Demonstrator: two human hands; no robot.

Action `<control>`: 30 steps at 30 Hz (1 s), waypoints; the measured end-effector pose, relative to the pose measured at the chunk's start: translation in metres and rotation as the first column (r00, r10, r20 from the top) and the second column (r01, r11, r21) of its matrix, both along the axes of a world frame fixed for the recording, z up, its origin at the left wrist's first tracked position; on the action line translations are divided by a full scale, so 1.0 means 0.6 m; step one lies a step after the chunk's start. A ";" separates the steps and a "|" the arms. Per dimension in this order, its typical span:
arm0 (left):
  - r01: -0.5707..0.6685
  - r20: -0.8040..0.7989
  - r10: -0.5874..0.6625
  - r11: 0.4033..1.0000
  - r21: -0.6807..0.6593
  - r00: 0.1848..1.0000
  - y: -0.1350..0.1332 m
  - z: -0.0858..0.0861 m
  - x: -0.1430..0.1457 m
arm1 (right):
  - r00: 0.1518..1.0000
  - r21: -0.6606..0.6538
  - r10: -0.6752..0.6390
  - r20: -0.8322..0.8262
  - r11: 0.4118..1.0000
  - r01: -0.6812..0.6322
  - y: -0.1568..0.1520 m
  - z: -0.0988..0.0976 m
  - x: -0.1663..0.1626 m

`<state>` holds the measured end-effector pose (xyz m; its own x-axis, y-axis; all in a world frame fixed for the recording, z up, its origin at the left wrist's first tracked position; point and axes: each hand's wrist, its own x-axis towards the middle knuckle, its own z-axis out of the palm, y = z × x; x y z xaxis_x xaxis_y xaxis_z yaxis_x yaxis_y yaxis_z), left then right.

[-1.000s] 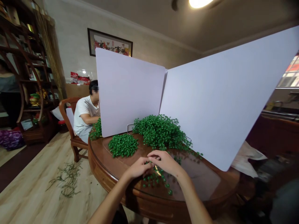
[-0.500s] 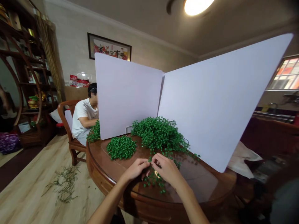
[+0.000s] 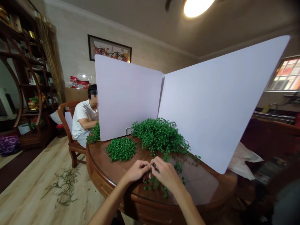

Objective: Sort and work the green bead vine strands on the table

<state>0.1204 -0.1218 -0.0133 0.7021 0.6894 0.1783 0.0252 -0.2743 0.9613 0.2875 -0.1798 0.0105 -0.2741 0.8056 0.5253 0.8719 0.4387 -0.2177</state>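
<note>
My left hand [image 3: 136, 171] and my right hand [image 3: 165, 172] meet over the near part of a round wooden table [image 3: 103, 175]. Both are closed in a pinch on a green beaded plastic sprig [image 3: 154, 183] that hangs down onto the glass top between them. Just beyond my hands lies a large heap of the same green sprigs [image 3: 159, 133]. A smaller green pile [image 3: 122, 148] sits to the left of it.
Two white boards [image 3: 211, 103] stand upright behind the heaps and screen the far side. A person in a white shirt [image 3: 83, 117] sits on a wooden chair at the left. Green stem scraps [image 3: 64, 184] lie on the wood floor. Shelves stand at far left.
My hands have stayed together on the sprig, shifting slightly. The camera has tilted a little, so the table and boards sit lower and more to the left.
</note>
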 end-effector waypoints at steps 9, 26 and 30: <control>0.015 -0.112 0.005 0.985 0.173 0.994 -0.015 0.002 -0.006 | 0.935 0.173 -0.157 -0.319 0.960 0.220 0.037 -0.036 0.023; -0.088 0.032 0.089 0.995 -0.038 0.995 0.006 -0.025 0.010 | 0.543 -0.188 0.052 -0.838 0.907 -0.377 0.168 0.036 -0.122; -0.133 0.030 0.133 0.991 -0.013 0.991 0.008 -0.023 0.008 | 0.570 -0.187 0.080 -0.818 0.900 -0.394 0.163 0.030 -0.098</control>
